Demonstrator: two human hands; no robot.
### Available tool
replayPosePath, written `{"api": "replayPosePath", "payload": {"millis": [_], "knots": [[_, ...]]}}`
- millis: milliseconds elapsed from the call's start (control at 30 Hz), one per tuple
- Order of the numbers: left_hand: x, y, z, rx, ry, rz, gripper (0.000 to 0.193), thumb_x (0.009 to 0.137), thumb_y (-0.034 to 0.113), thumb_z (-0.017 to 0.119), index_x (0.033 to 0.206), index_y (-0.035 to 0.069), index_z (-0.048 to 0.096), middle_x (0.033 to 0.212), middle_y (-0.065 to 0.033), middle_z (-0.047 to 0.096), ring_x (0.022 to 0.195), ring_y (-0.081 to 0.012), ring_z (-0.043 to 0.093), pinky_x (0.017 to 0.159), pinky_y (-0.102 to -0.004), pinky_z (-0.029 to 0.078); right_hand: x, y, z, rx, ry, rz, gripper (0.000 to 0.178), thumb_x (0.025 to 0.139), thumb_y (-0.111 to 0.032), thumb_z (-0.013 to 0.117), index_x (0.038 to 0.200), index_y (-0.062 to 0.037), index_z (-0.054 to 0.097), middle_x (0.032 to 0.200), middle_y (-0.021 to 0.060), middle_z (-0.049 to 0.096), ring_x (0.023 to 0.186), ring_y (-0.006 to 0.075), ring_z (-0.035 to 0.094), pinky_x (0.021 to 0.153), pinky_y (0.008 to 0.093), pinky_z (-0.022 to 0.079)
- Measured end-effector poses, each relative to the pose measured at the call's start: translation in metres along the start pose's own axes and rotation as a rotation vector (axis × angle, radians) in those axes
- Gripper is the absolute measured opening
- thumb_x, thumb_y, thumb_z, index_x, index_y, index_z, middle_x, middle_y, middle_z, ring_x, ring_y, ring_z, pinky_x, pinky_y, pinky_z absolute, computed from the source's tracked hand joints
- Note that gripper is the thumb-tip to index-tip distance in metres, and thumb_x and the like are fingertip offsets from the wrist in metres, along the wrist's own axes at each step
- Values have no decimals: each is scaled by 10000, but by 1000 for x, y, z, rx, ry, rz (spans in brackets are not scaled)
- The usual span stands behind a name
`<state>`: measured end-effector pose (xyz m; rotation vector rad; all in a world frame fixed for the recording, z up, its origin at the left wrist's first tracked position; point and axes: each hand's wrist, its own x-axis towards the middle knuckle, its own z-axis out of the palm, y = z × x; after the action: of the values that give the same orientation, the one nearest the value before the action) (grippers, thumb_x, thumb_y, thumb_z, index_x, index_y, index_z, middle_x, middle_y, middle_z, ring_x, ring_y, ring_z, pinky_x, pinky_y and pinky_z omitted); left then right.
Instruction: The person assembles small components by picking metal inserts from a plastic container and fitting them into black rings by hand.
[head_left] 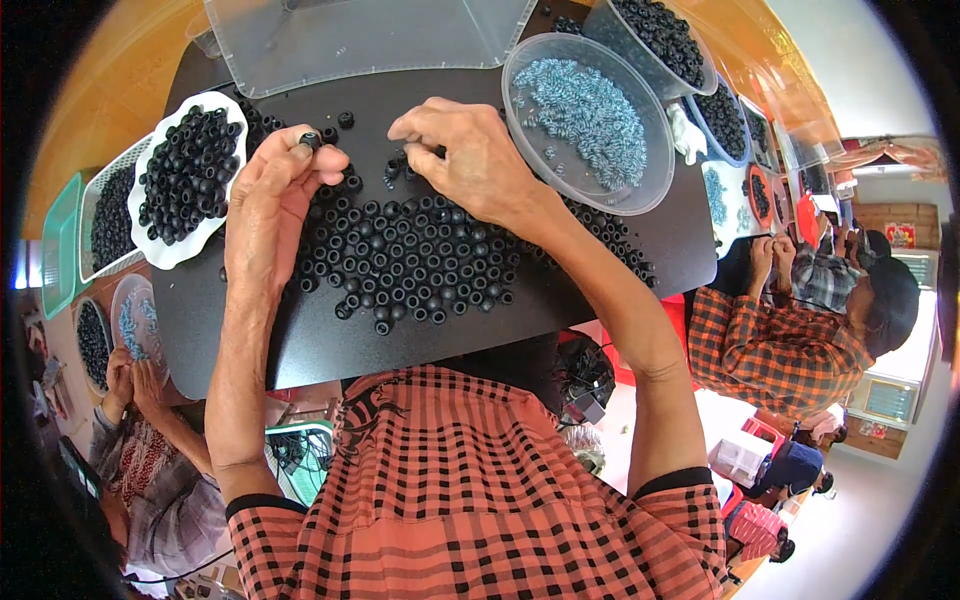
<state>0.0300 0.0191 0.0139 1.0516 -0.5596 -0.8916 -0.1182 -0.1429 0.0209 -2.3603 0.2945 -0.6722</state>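
My left hand (268, 195) is raised over the left part of the dark table, thumb and fingertips pinching a small black hollow plastic piece (311, 141). To its right, my right hand (468, 150) has its fingers curled with the thumb beneath; a dark bit shows by the thumb, but I cannot make out what it holds. Beside its fingertips lie several small black pieces (397, 166) and a few tiny shiny coils. A wide pile of round black pieces with holes (420, 255) spreads on the table below both hands.
A white scalloped dish (152, 240) of black pieces stands left. A clear round tub (655, 190) holding bluish coil-like pieces stands right, near another tub (712, 70) of black parts. A clear bin (370, 45) sits at the back. Co-workers (790, 345) sit on both sides.
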Motion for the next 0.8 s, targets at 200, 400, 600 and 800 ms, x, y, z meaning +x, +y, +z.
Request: {"api": "replayPosePath", "payload": {"millis": [200, 400, 600, 800], "knots": [[-3, 0, 7, -7, -25, -26, 200, 924, 109, 475, 1052, -17, 564, 894, -116, 650, 835, -162, 610, 835, -300, 465, 10, 10, 5, -101, -149, -156, 86, 714, -29, 588, 771, 2, 644, 741, 179, 621, 695, 361, 610, 674, 430, 495], [-5, -2, 9, 8, -28, -42, 188, 925, 98, 474, 1044, -12, 569, 883, -109, 650, 831, -156, 613, 820, -297, 468, 18, 7, 6, -263, -311, -73, 119, 713, -45, 621, 818, 9, 633, 781, 158, 622, 763, 330, 625, 712, 409, 500], [-5, -3, 14, 26, -38, -58, 173, 930, 84, 462, 1029, -3, 574, 874, -98, 649, 823, -146, 604, 813, -290, 466, 16, 4, 5, -328, -294, -126, 110, 706, -43, 622, 808, -2, 638, 784, 163, 620, 763, 353, 618, 707, 425, 500], [-6, -8, 15, 27, -69, -78, 171, 928, 95, 472, 1027, -2, 572, 873, -87, 648, 821, -139, 595, 812, -287, 464, 16, -13, 0, 311, -9, 276, 132, 782, -49, 665, 906, -5, 668, 791, 37, 670, 695, 61, 592, 649, 211, 488]]}}
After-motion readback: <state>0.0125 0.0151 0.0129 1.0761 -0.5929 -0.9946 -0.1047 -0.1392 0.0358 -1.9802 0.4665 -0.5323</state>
